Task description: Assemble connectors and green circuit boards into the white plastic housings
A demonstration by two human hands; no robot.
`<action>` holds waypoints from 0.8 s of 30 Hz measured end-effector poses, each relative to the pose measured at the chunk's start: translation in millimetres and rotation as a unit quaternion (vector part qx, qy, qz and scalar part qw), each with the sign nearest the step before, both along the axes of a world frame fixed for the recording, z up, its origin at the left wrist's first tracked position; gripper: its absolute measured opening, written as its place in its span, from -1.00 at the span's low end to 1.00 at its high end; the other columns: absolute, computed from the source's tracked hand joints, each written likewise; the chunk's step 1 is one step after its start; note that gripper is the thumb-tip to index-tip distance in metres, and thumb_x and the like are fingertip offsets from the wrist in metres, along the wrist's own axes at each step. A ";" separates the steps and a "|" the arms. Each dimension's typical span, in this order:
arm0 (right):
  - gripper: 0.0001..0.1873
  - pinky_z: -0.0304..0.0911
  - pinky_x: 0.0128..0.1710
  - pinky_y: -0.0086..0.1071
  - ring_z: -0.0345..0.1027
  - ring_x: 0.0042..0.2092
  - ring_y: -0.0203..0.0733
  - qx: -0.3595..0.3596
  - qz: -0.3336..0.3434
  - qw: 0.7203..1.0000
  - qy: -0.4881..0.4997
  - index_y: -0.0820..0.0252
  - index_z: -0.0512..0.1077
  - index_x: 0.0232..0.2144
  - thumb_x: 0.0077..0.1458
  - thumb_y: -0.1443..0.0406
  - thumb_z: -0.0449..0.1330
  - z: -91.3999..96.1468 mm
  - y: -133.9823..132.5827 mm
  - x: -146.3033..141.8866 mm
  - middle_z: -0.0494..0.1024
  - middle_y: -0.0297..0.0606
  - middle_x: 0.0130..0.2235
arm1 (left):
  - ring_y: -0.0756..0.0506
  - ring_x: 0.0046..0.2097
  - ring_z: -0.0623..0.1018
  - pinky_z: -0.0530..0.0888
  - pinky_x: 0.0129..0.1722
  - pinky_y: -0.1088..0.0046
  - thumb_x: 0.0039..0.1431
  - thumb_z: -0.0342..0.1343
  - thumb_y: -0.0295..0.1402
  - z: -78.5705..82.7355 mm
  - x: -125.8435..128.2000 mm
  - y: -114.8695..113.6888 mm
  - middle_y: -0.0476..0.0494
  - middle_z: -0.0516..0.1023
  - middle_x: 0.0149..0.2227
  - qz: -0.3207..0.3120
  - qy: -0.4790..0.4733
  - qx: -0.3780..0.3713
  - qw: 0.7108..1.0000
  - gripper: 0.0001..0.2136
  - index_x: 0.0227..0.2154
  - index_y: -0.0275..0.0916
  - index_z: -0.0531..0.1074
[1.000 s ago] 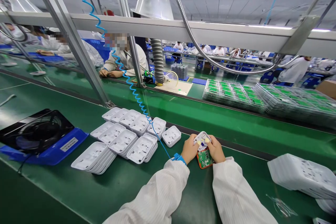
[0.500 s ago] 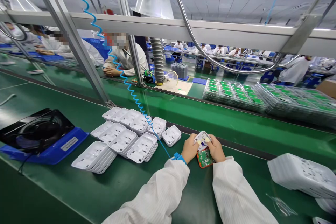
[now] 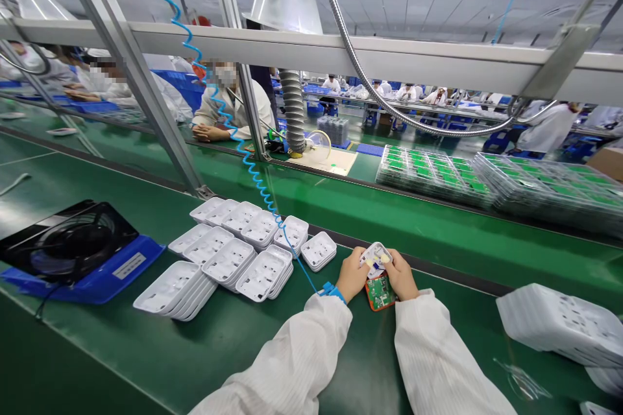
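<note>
Between both hands I hold a white plastic housing (image 3: 376, 251), its inner side turned up. My left hand (image 3: 352, 277) grips its left edge, and a blue wrist strap (image 3: 333, 292) is around that wrist. On the right edge my right hand (image 3: 402, 277) is closed, its thumb over the inside. Both thumbs wear pale yellow finger covers. A small dark blue part shows in the housing between the thumbs. Just below it is a green circuit board (image 3: 380, 292) in an orange-red frame, partly covered by the housing and the hands.
Stacks of white housings (image 3: 228, 259) stand to the left, with more housings (image 3: 559, 324) at the right. A black fan (image 3: 73, 243) lies on a blue tray (image 3: 117, 272). Trays of green boards (image 3: 433, 172) stand beyond the belt (image 3: 302, 198). A blue coiled cord (image 3: 253, 175) hangs across to my wrist.
The blue coiled cord has swung slightly to the right. Both hands keep their hold on the white housing, with no clear movement.
</note>
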State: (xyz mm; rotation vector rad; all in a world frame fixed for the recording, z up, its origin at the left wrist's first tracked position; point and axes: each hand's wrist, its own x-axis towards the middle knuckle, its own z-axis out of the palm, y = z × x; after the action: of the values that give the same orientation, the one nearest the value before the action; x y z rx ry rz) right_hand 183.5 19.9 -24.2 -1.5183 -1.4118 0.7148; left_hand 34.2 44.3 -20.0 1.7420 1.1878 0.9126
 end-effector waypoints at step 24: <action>-0.56 0.20 -0.23 -0.33 0.35 -0.21 -0.08 0.004 -0.004 1.000 -0.010 0.24 0.38 -0.20 0.02 0.04 0.00 -1.8 1.5 1.0 0.51 -0.20 -0.23 | -0.05 -0.24 0.45 0.32 -0.24 0.48 0.03 -0.05 -0.47 0.7 -0.6 0.0 -0.06 0.49 -0.28 0.001 0.007 0.009 1.000 -0.81 -0.26 -0.22 0.32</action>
State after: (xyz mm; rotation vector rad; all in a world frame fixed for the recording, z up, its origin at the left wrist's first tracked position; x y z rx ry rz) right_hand 184.6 21.3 -26.0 -1.5283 -1.4204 0.6899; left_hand 33.6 44.3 -19.3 1.7646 1.1930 0.9173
